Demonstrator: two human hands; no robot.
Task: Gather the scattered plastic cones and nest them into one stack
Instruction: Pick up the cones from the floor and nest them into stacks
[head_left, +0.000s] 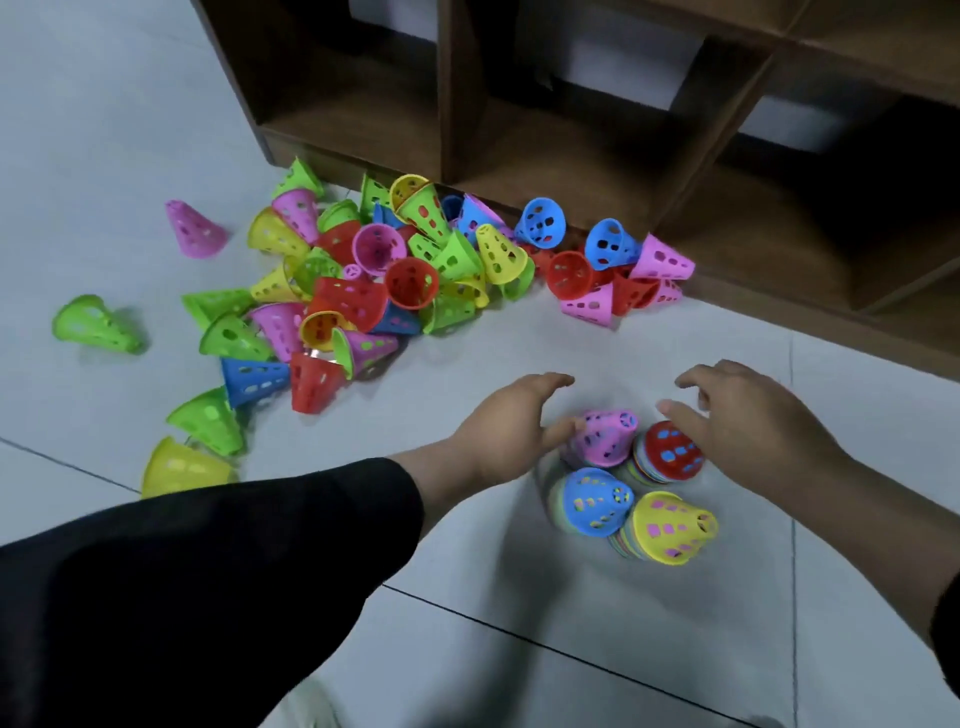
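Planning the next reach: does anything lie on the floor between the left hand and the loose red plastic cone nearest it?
Nothing visible: only bare grey tile lies between the left hand and the red plastic cone.

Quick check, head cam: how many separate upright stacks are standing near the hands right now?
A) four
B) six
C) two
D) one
A: four stacks stand close together on the floor tile, topped by a pink cone, a red cone, a blue cone and a yellow cone, with the left hand and right hand on either side.
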